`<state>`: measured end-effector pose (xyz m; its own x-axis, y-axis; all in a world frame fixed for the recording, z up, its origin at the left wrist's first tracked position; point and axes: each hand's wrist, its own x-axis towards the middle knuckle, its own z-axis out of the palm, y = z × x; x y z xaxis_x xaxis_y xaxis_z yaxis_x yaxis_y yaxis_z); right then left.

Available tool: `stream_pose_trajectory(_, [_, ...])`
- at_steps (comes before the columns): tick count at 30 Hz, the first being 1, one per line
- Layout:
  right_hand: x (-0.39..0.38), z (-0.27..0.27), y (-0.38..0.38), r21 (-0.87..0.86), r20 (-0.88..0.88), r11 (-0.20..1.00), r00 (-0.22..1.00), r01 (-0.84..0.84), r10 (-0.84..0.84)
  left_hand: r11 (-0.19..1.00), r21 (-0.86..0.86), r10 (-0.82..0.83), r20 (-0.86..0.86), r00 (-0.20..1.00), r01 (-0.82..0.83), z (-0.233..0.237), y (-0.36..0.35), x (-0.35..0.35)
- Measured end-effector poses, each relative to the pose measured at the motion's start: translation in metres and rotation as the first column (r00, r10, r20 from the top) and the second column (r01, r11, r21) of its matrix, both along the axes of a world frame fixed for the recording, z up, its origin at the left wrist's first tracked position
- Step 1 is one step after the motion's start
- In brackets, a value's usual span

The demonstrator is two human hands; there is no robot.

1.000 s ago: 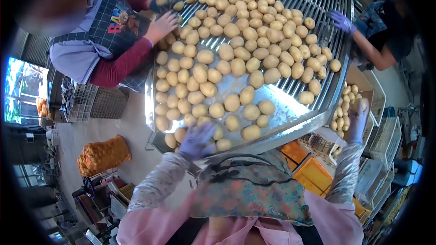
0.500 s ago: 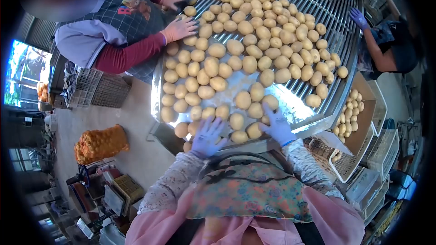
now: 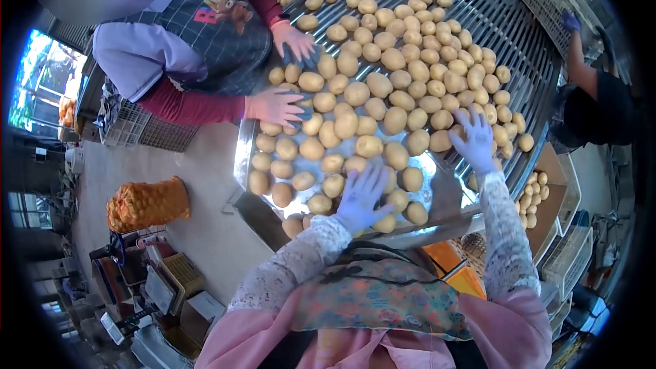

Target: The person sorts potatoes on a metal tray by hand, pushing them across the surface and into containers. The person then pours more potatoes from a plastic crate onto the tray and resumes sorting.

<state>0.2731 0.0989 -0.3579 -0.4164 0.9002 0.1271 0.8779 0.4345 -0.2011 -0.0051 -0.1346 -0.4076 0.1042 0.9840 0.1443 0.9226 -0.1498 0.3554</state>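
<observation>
Many round yellow potatoes [image 3: 369,145] cover a metal sorting table, part smooth plate [image 3: 444,195], part steel rollers [image 3: 509,37]. My left hand [image 3: 363,198], in a pale purple glove, lies with fingers spread over potatoes near the table's front edge. Farther out to the right, my right hand [image 3: 475,140] reaches onto the right side of the heap, fingers apart, touching potatoes. Neither hand is closed around one. Some potatoes beneath my palms are hidden.
On the left a co-worker's gloved hands [image 3: 275,106] rest among the potatoes. Other people's hands show at the far end. A cardboard box [image 3: 550,195] of potatoes and plastic crates [image 3: 568,260] stand right; a full orange net sack [image 3: 148,203] is on the floor left.
My right hand has moved forward and right, from the front edge onto the heap. My left hand has shifted right. Potatoes have rearranged, and an orange item now shows below the front edge.
</observation>
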Motion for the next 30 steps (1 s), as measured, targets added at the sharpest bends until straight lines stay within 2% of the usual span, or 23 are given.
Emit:
stream_pose_trajectory(1, [-0.010,-0.002,0.010,-0.001,-0.001,1.000,1.000,-0.002,0.002,0.983,0.045,-0.182,0.196,0.964,0.177,-0.001,-0.009,0.006])
stream_pose_trajectory(3, [-0.048,-0.015,0.017,-0.114,0.266,0.964,0.942,0.240,-0.203,0.974,0.071,-0.213,-0.044,0.976,0.215,0.001,-0.028,-0.036])
stream_pose_trajectory(4, [-0.065,-0.028,0.012,-0.093,0.140,0.975,0.973,0.200,-0.186,0.992,0.020,-0.124,0.086,0.989,0.122,0.005,-0.037,-0.062])
stream_pose_trajectory(5, [-0.075,-0.038,0.007,-0.039,0.096,0.989,0.986,0.143,-0.139,0.957,-0.290,0.066,0.179,0.982,-0.012,0.038,-0.032,-0.081])
stream_pose_trajectory(7, [-0.101,-0.022,-0.019,-0.150,0.078,0.987,0.995,-0.055,0.067,0.961,0.027,0.276,-0.180,0.944,-0.275,0.000,-0.046,-0.107])
stream_pose_trajectory(8, [-0.111,-0.017,-0.034,-0.160,0.079,0.985,0.994,-0.058,0.071,0.960,0.017,0.277,-0.181,0.944,-0.278,-0.014,-0.039,-0.107])
stream_pose_trajectory(10, [-0.118,-0.009,-0.060,-0.192,0.085,0.960,0.971,-0.202,0.221,0.914,0.029,0.405,-0.119,0.907,-0.404,-0.031,0.006,-0.101])
stream_pose_trajectory(11, [-0.110,-0.011,-0.075,-0.187,0.090,0.963,0.973,-0.192,0.212,0.918,0.033,0.397,-0.113,0.911,-0.396,-0.031,0.020,-0.080])
stream_pose_trajectory(13, [-0.088,-0.022,-0.106,0.026,0.042,0.916,0.916,-0.401,0.400,0.888,0.018,0.453,-0.202,0.869,-0.459,-0.021,0.042,-0.029])
stream_pose_trajectory(14, [-0.073,-0.024,-0.116,0.022,0.052,0.916,0.916,-0.400,0.399,0.889,0.013,0.451,-0.192,0.871,-0.458,-0.015,0.033,-0.023])
stream_pose_trajectory(16, [-0.035,-0.029,-0.122,-0.017,0.001,0.871,0.871,-0.491,0.491,0.997,0.032,0.076,0.027,0.997,-0.077,-0.008,0.000,-0.011])
stream_pose_trajectory(18, [-0.010,-0.019,-0.131,0.036,0.010,0.922,0.923,-0.386,0.386,0.999,-0.032,0.043,0.086,0.995,-0.041,-0.013,-0.046,-0.029])
stream_pose_trajectory(19, [-0.008,-0.003,-0.137,0.047,0.079,0.935,0.935,-0.351,0.347,0.996,-0.085,0.006,0.144,0.990,0.006,-0.013,-0.068,-0.043])
stream_pose_trajectory(20, [-0.009,-0.005,-0.139,0.052,0.077,0.936,0.936,-0.348,0.344,0.997,-0.081,0.003,0.141,0.990,0.009,-0.008,-0.084,-0.056])
stream_pose_trajectory(22, [-0.006,-0.017,-0.147,0.000,-0.036,0.860,0.860,-0.510,0.510,0.979,-0.196,-0.070,-0.056,0.996,0.057,0.013,-0.110,-0.082])
stream_pose_trajectory(23, [-0.010,-0.037,-0.154,-0.066,-0.017,0.822,0.824,-0.565,0.566,0.979,-0.194,-0.072,-0.058,0.996,0.060,0.023,-0.118,-0.089])
stream_pose_trajectory(24, [-0.024,-0.046,-0.157,-0.029,-0.044,0.754,0.755,-0.656,0.655,0.986,-0.164,0.001,-0.118,0.993,-0.021,0.033,-0.124,-0.097])
stream_pose_trajectory(25, [-0.049,-0.038,-0.170,0.031,-0.094,0.769,0.765,-0.638,0.638,0.987,-0.130,0.075,-0.178,0.981,-0.099,0.040,-0.128,-0.106])
stream_pose_trajectory(26, [-0.074,-0.045,-0.176,0.040,-0.144,0.741,0.730,-0.670,0.668,0.987,-0.128,0.071,-0.188,0.980,-0.096,0.041,-0.129,-0.120])
stream_pose_trajectory(27, [-0.098,-0.051,-0.182,0.051,-0.192,0.712,0.693,-0.700,0.695,0.981,-0.069,0.161,-0.223,0.961,-0.180,0.039,-0.124,-0.135])
stream_pose_trajectory(28, [-0.125,-0.047,-0.190,-0.031,-0.188,0.685,0.677,-0.728,0.711,0.965,-0.003,0.253,-0.250,0.935,-0.262,0.035,-0.114,-0.144])
stream_pose_trajectory(29, [-0.145,-0.044,-0.198,-0.115,-0.186,0.654,0.663,-0.748,0.726,0.967,-0.001,0.248,-0.255,0.935,-0.257,0.032,-0.099,-0.148])
stream_pose_trajectory(30, [-0.155,-0.046,-0.207,-0.111,-0.187,0.660,0.668,-0.743,0.721,0.954,0.017,0.295,-0.199,0.934,-0.298,0.028,-0.079,-0.152])
